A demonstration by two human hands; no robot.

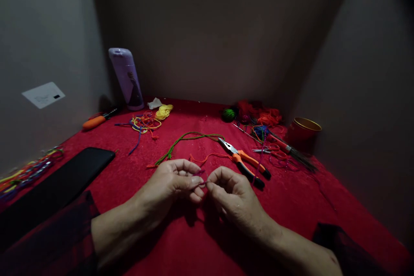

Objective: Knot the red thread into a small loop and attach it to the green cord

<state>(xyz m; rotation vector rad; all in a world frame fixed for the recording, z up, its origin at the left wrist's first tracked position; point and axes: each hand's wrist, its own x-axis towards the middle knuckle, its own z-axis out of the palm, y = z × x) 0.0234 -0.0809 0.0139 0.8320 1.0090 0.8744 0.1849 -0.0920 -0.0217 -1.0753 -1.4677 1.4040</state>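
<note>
My left hand (181, 181) is closed in a pinch, thumb against fingers, on a thin purple thread (199, 173). Close beside it, my right hand (231, 189) pinches the same fine strand with thumb and forefinger. The fingertips nearly meet, and the exact shape of the thread between them is too small to make out. Just beyond the hands lie a green cord (183, 138) in a loose curve and a red cord (211, 155). Long-nose pliers (241, 157) with orange and black handles rest to the right of them, jaws pointing away.
On the red cloth (291, 233) at right are small scissors (270, 152), yarn balls (229, 114), a brush (296, 155) and a red cup (302, 133). At left lie a dark phone-like slab (80, 168), tangled cords (145, 121), an orange-handled tool (95, 122) and a standing purple bottle (127, 79).
</note>
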